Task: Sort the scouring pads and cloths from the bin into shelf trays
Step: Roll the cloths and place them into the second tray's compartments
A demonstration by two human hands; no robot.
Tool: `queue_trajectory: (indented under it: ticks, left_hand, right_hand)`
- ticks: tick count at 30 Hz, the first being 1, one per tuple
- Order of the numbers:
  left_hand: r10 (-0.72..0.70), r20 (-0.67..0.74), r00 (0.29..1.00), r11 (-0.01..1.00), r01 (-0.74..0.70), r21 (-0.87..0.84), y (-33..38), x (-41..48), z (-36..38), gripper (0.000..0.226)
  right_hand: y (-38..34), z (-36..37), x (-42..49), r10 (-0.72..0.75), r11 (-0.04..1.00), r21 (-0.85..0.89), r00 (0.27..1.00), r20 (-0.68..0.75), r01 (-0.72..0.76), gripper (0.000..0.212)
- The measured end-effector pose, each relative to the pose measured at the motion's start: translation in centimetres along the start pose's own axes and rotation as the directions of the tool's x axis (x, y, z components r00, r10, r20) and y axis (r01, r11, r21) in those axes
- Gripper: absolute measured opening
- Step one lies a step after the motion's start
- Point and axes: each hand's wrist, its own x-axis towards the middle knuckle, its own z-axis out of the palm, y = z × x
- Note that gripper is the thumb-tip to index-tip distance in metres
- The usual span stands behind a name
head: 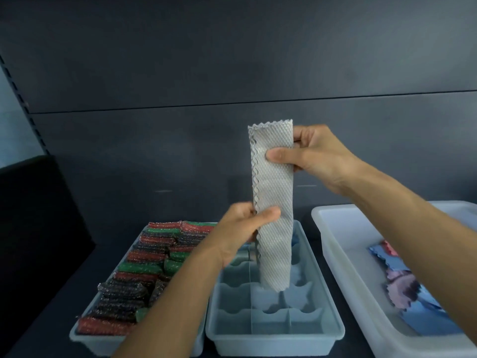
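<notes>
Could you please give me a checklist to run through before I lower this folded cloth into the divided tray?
1. Right hand grips grey cloth near its top: ok.
2. Left hand pinches it lower down: ok.
3. Cloth folded into a narrow strip: ok.
4. Cloth hangs above divided tray: ok.
5. Compartment under the cloth's tip free: cannot tell, partly hidden.

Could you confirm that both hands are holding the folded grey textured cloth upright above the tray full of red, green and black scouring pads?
Not quite: the head view shows the left hand and right hand holding the folded grey textured cloth upright above the pale blue divided plastic tray, beside the tray of scouring pads.
</notes>
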Motion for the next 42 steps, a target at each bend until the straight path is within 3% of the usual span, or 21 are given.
queue_trajectory:
  ticks: [2,5,7,11,15,18,20,22,23,24,26,27,28,29,30,32,33,36,38,42]
  left_hand:
    - [-0.089,-0.058,0.994,0.996,0.091,0.024,-0.9,0.2,0.1,0.036]
    - [-0.199,-0.122,0.972,0.977,0.188,-0.097,-1.0,0.7,-0.2,0.033]
    - [-0.269,-0.132,0.954,0.941,0.231,-0.245,-0.6,1.0,-0.7,0.028]
    - [-0.335,-0.051,0.941,0.832,0.270,-0.485,0.1,1.1,-1.3,0.031]
    - [-0.350,-0.033,0.936,0.780,0.272,-0.563,0.2,1.1,-1.8,0.040]
    - [-0.306,-0.019,0.952,0.809,0.250,-0.531,0.0,0.9,-2.0,0.041]
    - [-0.266,-0.026,0.964,0.853,0.223,-0.471,-0.1,0.9,-2.0,0.022]
    - [-0.245,-0.016,0.969,0.858,0.209,-0.469,-0.1,0.8,-2.0,0.016]
    - [-0.241,-0.012,0.970,0.859,0.208,-0.468,-0.1,0.8,-1.9,0.020]
    - [-0.235,-0.010,0.972,0.863,0.204,-0.462,-0.3,0.8,-1.7,0.024]
    - [-0.230,-0.083,0.970,0.900,0.179,-0.397,-0.7,0.9,-1.0,0.027]
    - [-0.219,-0.105,0.970,0.921,0.170,-0.351,-0.9,1.0,-0.8,0.030]
    - [-0.206,-0.092,0.974,0.933,0.167,-0.320,-1.2,1.0,-0.8,0.042]
    - [-0.203,-0.035,0.979,0.928,0.181,-0.327,-1.4,0.8,-0.8,0.057]
    - [-0.206,0.038,0.978,0.905,0.205,-0.373,-1.4,0.5,-0.9,0.071]
    - [-0.168,0.128,0.977,0.897,0.206,-0.391,-1.6,-0.1,-0.9,0.086]
    - [-0.146,0.093,0.985,0.925,0.169,-0.340,-1.8,-0.2,-0.7,0.083]
    - [-0.059,-0.075,0.995,0.984,0.045,-0.175,-1.9,-0.5,-0.1,0.048]
    - [-0.003,-0.176,0.984,0.987,-0.025,-0.156,-2.1,-0.5,0.0,0.030]
    - [0.092,-0.198,0.976,0.977,-0.127,-0.171,-1.7,-0.8,0.1,0.014]
  right_hand:
    - [-0.2,0.1,-0.3,-0.070,0.997,0.008,0.997,-0.012,0.070,0.016]
    - [0.6,0.7,-1.9,-0.232,0.973,0.016,0.973,-0.007,0.232,0.016]
    - [2.3,1.4,-3.7,-0.349,0.925,-0.144,0.936,0.043,0.351,0.023]
    - [6.8,2.8,-6.3,-0.492,0.712,-0.451,0.841,0.227,0.538,0.027]
    - [9.6,3.1,-6.5,-0.535,0.544,-0.570,0.778,0.330,0.616,0.041]
    - [9.9,2.6,-6.6,-0.536,0.487,-0.560,0.736,0.415,0.670,0.035]
    - [9.9,2.4,-6.6,-0.489,0.346,-0.611,0.693,0.530,0.712,0.040]
    - [10.0,2.6,-6.3,-0.491,0.170,-0.661,0.644,0.586,0.731,0.039]
    - [10.1,2.8,-6.1,-0.522,0.165,-0.680,0.649,0.554,0.714,0.039]
    - [10.1,3.1,-6.1,-0.556,0.238,-0.687,0.676,0.484,0.687,0.039]
    - [9.3,4.0,-6.2,-0.550,0.604,-0.588,0.815,0.181,0.538,0.029]
    - [8.6,4.4,-6.1,-0.443,0.820,-0.400,0.897,0.008,0.408,0.021]
    - [8.0,4.7,-5.9,-0.269,0.960,-0.112,0.958,-0.100,0.258,0.014]
    - [7.6,4.7,-5.6,-0.079,0.985,0.142,0.988,-0.135,0.098,0.010]
    - [7.5,4.6,-5.4,0.071,0.958,0.284,0.988,-0.139,-0.029,0.008]
    - [7.9,4.1,-4.9,0.227,0.933,0.312,0.965,-0.129,-0.178,0.005]
    - [8.1,4.0,-4.9,0.257,0.935,0.284,0.959,-0.122,-0.214,0.007]
    - [8.6,4.0,-5.1,0.259,0.941,0.250,0.961,-0.095,-0.228,0.013]
    - [8.8,4.0,-5.3,0.231,0.945,0.250,0.971,-0.064,-0.209,0.011]
    - [9.0,4.0,-5.9,0.146,0.924,0.359,0.989,-0.010,-0.133,0.018]
